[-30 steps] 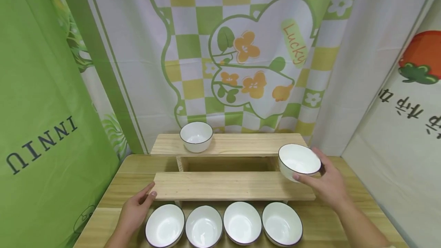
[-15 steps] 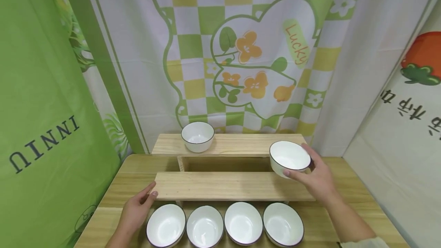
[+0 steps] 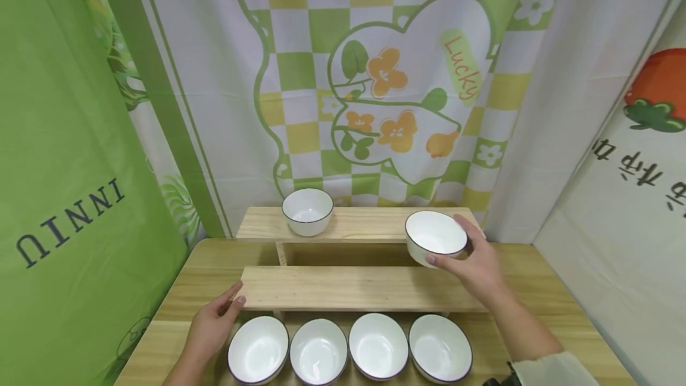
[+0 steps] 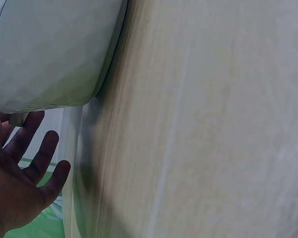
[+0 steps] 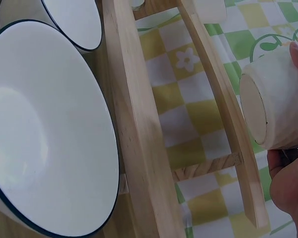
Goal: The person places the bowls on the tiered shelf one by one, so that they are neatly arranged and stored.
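My right hand (image 3: pixel 479 268) grips a white bowl (image 3: pixel 435 234) with a dark rim, thumb on the near side and fingers at the far right. The bowl is held slightly tilted before the right part of the upper shelf board (image 3: pixel 370 223); in the right wrist view its underside shows, apart from the wood. My left hand (image 3: pixel 211 323) pinches the left end of the lower shelf board (image 3: pixel 348 288) of a wooden stand; its other fingers spread loosely in the left wrist view. Another white bowl (image 3: pixel 308 212) stands on the upper board, left of centre.
Several matching white bowls (image 3: pixel 379 347) stand in a row on the wooden table (image 3: pixel 177 290) before the stand. A checked, flowered curtain (image 3: pixel 343 76) hangs close behind. Green cloth (image 3: pixel 59 136) borders the left side, white printed cloth (image 3: pixel 621 207) the right.
My right hand has carried its bowl leftward and farther back, from the right end toward the upper board. The left hand has stayed at the lower board's end.
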Demonstrator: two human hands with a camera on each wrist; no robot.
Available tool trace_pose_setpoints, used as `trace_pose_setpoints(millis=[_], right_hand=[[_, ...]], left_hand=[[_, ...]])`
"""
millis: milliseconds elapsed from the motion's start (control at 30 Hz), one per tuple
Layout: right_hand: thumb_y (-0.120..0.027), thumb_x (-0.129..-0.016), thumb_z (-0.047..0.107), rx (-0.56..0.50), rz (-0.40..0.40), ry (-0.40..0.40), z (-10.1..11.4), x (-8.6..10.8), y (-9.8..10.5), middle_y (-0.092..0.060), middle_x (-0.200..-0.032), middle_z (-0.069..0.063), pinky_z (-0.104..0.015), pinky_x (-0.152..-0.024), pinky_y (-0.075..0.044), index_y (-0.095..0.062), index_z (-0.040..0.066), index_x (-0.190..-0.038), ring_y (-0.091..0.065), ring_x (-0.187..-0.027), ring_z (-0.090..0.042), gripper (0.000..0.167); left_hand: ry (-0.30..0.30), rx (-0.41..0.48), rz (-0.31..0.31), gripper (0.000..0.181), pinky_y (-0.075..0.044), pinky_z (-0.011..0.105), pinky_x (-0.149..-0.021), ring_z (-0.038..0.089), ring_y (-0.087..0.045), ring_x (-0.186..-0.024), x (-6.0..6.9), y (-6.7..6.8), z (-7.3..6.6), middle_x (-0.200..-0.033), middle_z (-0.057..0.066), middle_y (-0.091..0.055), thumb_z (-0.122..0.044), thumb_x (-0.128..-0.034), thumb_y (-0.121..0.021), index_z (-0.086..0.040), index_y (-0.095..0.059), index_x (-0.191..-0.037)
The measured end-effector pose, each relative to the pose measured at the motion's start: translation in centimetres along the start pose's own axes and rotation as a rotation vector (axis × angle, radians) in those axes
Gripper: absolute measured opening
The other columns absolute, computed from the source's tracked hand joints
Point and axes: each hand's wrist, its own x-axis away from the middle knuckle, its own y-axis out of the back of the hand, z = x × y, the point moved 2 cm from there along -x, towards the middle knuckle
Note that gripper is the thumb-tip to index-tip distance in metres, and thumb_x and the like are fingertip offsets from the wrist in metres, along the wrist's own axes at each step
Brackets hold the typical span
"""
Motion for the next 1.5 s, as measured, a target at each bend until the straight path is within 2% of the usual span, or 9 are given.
trace_pose_setpoints(millis=[67, 167, 400, 600, 800, 1000, 1200, 1500], right_hand=[[-0.095, -0.075, 0.039, -0.004, 0.000, 0.006, 0.1, -0.2, -0.3, -0.038, -0.162, -0.019, -0.038, -0.114, -0.037, -0.028, 0.011, -0.164, -0.044, -0.143, -0.038, 0.115], [-0.096, -0.074, 0.039, -0.008, 0.004, 0.016, 0.3, -0.6, -0.7, -0.038, -0.162, -0.020, -0.054, -0.116, -0.034, -0.028, 0.010, -0.164, -0.044, -0.143, -0.039, 0.116], [-0.097, -0.072, 0.040, -0.034, 0.008, 0.012, 0.4, -1.1, -1.8, -0.045, -0.157, -0.020, -0.049, -0.115, -0.035, -0.030, 0.011, -0.164, -0.048, -0.138, -0.033, 0.117], [-0.098, -0.070, 0.038, -0.065, 0.009, 0.008, 0.6, -1.5, -2.7, -0.044, -0.158, -0.019, -0.050, -0.116, -0.032, -0.032, 0.012, -0.163, -0.049, -0.137, -0.034, 0.118], [-0.099, -0.068, 0.040, -0.090, 0.027, 0.011, 1.3, -2.3, -3.7, -0.047, -0.155, -0.016, -0.048, -0.111, -0.038, -0.033, 0.014, -0.162, -0.053, -0.133, -0.033, 0.118], [-0.099, -0.067, 0.043, -0.113, 0.056, 0.023, 1.8, -3.2, -4.8, -0.045, -0.158, -0.015, -0.050, -0.113, -0.038, -0.033, 0.018, -0.163, -0.050, -0.137, -0.033, 0.119], [-0.099, -0.069, 0.039, -0.132, 0.065, 0.040, 2.2, -3.9, -6.0, -0.043, -0.159, -0.019, -0.046, -0.116, -0.037, -0.030, 0.012, -0.164, -0.048, -0.141, -0.033, 0.121], [-0.099, -0.069, 0.039, -0.165, 0.100, 0.009, 3.0, -4.8, -7.6, -0.043, -0.158, -0.021, -0.042, -0.113, -0.043, -0.026, 0.011, -0.165, -0.050, -0.140, -0.031, 0.124]], left_hand=[[0.001, 0.000, 0.000, 0.054, -0.051, 0.057, -0.099, 0.030, -0.069, -0.108, 0.0, 0.0, 0.0, -0.114, 0.012, -0.075, -0.054, -0.1021, -0.060, -0.025, -0.061, -0.147], [0.004, 0.004, 0.002, 0.054, -0.050, 0.058, -0.100, 0.031, -0.068, -0.109, 0.1, 0.1, -0.2, -0.115, 0.013, -0.075, -0.054, -0.1023, -0.061, -0.024, -0.060, -0.147], [0.016, 0.021, 0.012, 0.055, -0.049, 0.059, -0.101, 0.034, -0.067, -0.112, 0.2, 0.2, -0.2, -0.119, 0.016, -0.074, -0.054, -0.1018, -0.061, -0.024, -0.060, -0.147], [0.013, 0.016, 0.012, 0.055, -0.048, 0.060, -0.102, 0.035, -0.067, -0.113, 0.2, 0.2, -0.3, -0.118, 0.016, -0.074, -0.055, -0.1019, -0.060, -0.024, -0.060, -0.148], [0.017, 0.025, 0.019, 0.056, -0.047, 0.060, -0.103, 0.036, -0.066, -0.115, 0.3, 0.3, -0.4, -0.119, 0.017, -0.073, -0.054, -0.1021, -0.061, -0.023, -0.059, -0.148], [0.026, 0.038, 0.022, 0.057, -0.048, 0.060, -0.103, 0.035, -0.066, -0.115, 0.4, 0.2, -0.5, -0.119, 0.017, -0.073, -0.055, -0.1016, -0.061, -0.024, -0.059, -0.149], [0.030, 0.031, 0.020, 0.056, -0.048, 0.058, -0.102, 0.033, -0.067, -0.114, 0.3, 0.2, -0.4, -0.118, 0.015, -0.074, -0.056, -0.1014, -0.060, -0.025, -0.059, -0.148], [0.027, 0.024, 0.014, 0.056, -0.049, 0.057, -0.101, 0.031, -0.067, -0.112, 0.3, 0.2, -0.5, -0.117, 0.014, -0.074, -0.055, -0.1019, -0.060, -0.025, -0.059, -0.148]])
